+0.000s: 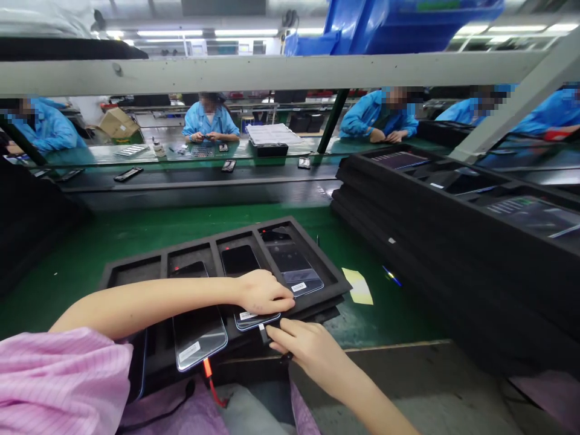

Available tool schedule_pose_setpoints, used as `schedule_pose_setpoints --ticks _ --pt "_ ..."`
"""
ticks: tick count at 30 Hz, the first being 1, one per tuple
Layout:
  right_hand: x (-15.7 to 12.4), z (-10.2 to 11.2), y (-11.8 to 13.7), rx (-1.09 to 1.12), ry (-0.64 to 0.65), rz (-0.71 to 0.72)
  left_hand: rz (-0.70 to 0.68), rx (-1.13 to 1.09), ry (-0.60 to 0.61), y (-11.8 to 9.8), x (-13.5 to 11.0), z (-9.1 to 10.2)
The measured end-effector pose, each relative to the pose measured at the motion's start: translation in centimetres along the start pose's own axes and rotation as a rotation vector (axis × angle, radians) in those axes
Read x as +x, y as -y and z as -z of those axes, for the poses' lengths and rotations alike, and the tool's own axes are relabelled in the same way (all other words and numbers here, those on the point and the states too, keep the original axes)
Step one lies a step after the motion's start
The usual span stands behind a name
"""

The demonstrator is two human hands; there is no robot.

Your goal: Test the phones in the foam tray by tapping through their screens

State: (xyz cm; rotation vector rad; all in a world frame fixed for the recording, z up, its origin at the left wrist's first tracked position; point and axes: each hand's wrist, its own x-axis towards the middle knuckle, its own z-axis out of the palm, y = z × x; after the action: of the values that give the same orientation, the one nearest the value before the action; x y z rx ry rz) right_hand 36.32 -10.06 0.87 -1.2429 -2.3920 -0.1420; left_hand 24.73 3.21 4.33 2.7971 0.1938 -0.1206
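A black foam tray (211,243) with compartments holds several smartphones in front of me. My left hand (265,293) grips the lower part of one smartphone (242,258), whose bottom end juts past the tray's near edge. My right hand (308,344) pinches a black cable plug (264,333) with a pale tip right at that phone's bottom edge; I cannot tell whether it is inserted. To the left, another smartphone (202,344) also overhangs the tray, with an orange-red cable (208,370) at its bottom end. A further smartphone (292,260) lies in the right-hand compartment.
Stacked black foam trays (408,241) with phones rise on the right. A yellow paper slip (357,286) lies on the green mat (385,323). Beyond, a conveyor belt (190,181) carries phone parts past co-workers in blue. A white beam (272,75) crosses above.
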Motion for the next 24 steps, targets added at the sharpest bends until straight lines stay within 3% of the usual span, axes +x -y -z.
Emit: schedule_pose_setpoints --ticks 15,19,21,24 --pt "0.5 0.2 -0.3 -0.018 0.059 -0.124 0.026 0.042 -0.058 -0.2 0.2 -0.7" --pt "0.3 0.9 -0.4 0.107 0.113 -0.159 -0.001 0.043 -0.090 -0.2 0.0 -0.8" --pt "-0.5 1.8 -0.8 0.272 0.066 -0.207 -0.023 0.044 -0.121 -0.5 -0.3 -0.7" --pt "-2.9 3.3 -2.1 0.545 -0.176 -0.385 -0.034 0.055 -0.185 -1.0 -0.3 -0.4"
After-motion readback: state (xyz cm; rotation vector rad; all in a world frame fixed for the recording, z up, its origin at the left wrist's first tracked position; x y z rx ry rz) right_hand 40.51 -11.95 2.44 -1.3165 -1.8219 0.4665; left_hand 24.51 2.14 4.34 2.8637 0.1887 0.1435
